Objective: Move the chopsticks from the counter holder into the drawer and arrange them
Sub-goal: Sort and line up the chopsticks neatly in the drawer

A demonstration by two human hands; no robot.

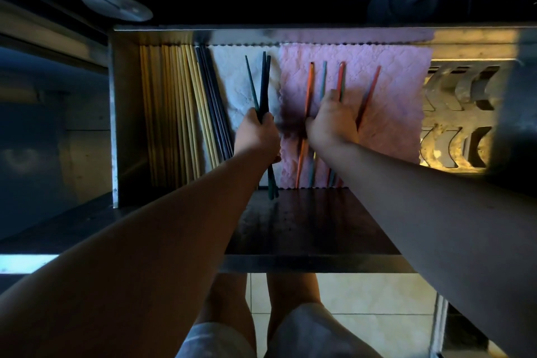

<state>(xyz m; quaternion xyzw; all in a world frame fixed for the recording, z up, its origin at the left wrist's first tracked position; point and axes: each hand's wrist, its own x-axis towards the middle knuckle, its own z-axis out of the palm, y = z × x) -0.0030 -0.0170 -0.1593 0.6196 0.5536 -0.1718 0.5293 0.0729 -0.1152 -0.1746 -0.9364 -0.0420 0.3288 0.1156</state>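
An open metal drawer (pixel 116 113) lies below me. My left hand (pixel 257 134) is closed around a few dark green chopsticks (pixel 263 81), their tips fanned over a white cloth (pixel 232 75). My right hand (pixel 331 122) presses down on several orange, red and teal chopsticks (pixel 309 87) spread on a pink cloth (pixel 398 96); whether its fingers grip any is unclear. Yellow chopsticks (pixel 174 113) lie in a neat row at the drawer's left, with dark grey ones (pixel 212 102) beside them.
A metal rack with curved slots (pixel 459 125) fills the drawer's right end. The drawer's dark front panel (pixel 305 221) is near me. A round lid (pixel 116 4) rests on the dim counter above. My knees and pale floor tiles (pixel 377 314) show below.
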